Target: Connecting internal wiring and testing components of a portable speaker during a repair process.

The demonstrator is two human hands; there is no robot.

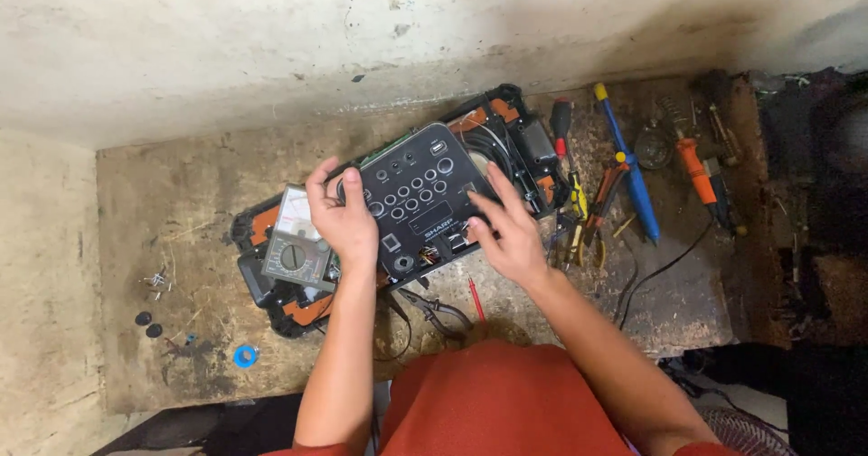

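The left hand (342, 216) is curled over the left edge of a black control panel (418, 205), with the fingers bent around its top corner, so it is holding the panel. The right hand (508, 235) lies flat and open on the panel's right side. Its fingers are spread out and press down, not wrapped around anything.

The panel is a flat black plate with many small round buttons and a little screen. It sits tilted on top of an opened black and orange speaker case (506, 131), in the middle of the worn wooden workbench (172, 194). Thin wires run from under the panel into the case. I think the panel is light and stiff, made of hard plastic. The wires look easy to snap, so it is best gripped by its bare edges and not pulled far from the case.

Just left of the left hand, a grey meter with a dial (294, 239) rests on the case. A red probe tip (476, 299) pokes out below the panel, near some dark pliers (438, 311).

To the right lie hand tools: a blue-handled tool (633, 176), an orange-handled screwdriver (694, 169) and a red and black screwdriver (561, 123). Far to the left on the bench are a small blue ring (245, 356) and two little black caps (147, 324). The person wears red clothes (497, 402).
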